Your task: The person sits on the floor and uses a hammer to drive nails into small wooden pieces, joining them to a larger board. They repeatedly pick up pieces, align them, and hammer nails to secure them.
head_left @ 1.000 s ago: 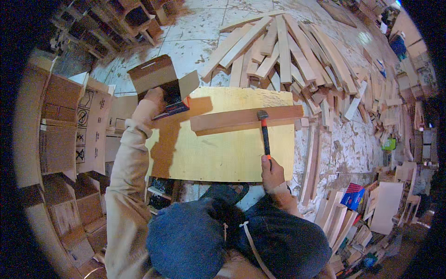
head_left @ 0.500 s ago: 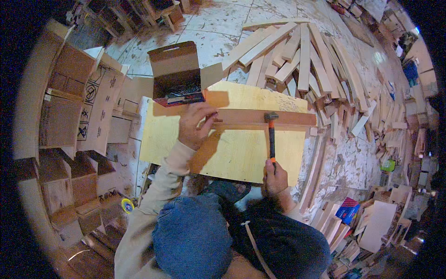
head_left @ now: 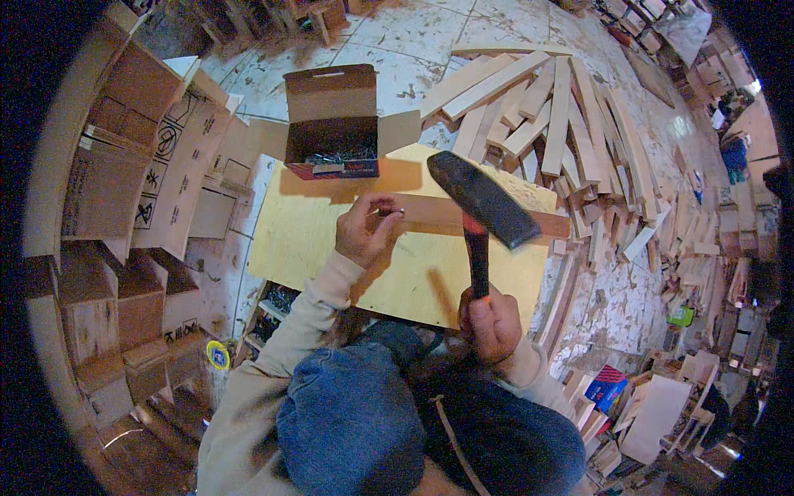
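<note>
Hammer (head_left: 480,202) in our closed right hand (head_left: 490,324) has lifted off wooden strip (head_left: 426,213) near board's (head_left: 397,281) far edge, uncovering it, while our left hand (head_left: 362,230) pinches apparent nail (head_left: 402,212).

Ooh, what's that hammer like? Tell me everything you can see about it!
The hammer has a long, blocky, dark grey head that looks like metal, and a black handle with orange just below the head and again near the grip. The right hand is wrapped around the handle's lower end. It's held up, with its head slanting from upper left to lower right in the picture and covering part of the brown board from view. Nothing but the hand clearly touches it.
</note>
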A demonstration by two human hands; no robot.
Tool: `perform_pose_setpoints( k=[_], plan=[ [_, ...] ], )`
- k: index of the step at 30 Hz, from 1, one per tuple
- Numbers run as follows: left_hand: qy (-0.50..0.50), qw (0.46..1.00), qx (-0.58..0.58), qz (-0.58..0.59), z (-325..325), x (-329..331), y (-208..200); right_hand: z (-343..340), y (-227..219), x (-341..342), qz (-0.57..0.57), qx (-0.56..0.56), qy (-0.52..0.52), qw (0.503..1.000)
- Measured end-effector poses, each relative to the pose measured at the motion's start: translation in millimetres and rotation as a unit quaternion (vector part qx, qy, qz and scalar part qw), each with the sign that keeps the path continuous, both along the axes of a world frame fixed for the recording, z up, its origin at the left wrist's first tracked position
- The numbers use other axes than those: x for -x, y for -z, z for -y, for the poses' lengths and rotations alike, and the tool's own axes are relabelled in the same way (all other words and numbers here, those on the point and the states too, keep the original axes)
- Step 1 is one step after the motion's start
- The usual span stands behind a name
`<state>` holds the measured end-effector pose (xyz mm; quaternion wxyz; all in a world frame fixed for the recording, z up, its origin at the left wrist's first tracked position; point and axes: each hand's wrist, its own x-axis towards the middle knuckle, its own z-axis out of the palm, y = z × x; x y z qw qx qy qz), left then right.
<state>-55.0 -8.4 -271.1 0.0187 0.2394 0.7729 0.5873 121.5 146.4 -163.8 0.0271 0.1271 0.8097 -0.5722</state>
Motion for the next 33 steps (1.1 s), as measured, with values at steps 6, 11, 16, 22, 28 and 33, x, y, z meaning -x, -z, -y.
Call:
perform_pose_setpoints(
  k=[6, 11, 16, 22, 28, 33],
  plan=[
    [0.027, 0.999, 0.021, 0.001, 4, 7, 6, 8, 33, 4, 0.156, -0.155, -0.005, 0.975],
    [0.063, 0.991, 0.045, -0.106, 14, 21, 11, -7, 48, -20, 0.184, -0.139, 0.062, 0.971],
    [0.168, 0.977, 0.084, -0.099, 20, 23, 16, -18, 39, -38, 0.195, -0.093, 0.099, 0.971],
    [0.203, 0.978, 0.021, -0.044, -15, 7, 24, -19, 38, -54, 0.150, -0.052, 0.084, 0.984],
    [0.200, 0.973, -0.045, 0.105, -22, -1, 21, -18, 35, -50, 0.146, -0.052, 0.089, 0.984],
    [0.187, 0.978, -0.026, 0.087, -21, -1, 25, -26, -31, -50, -0.276, 0.260, 0.114, 0.918]
  ],
)
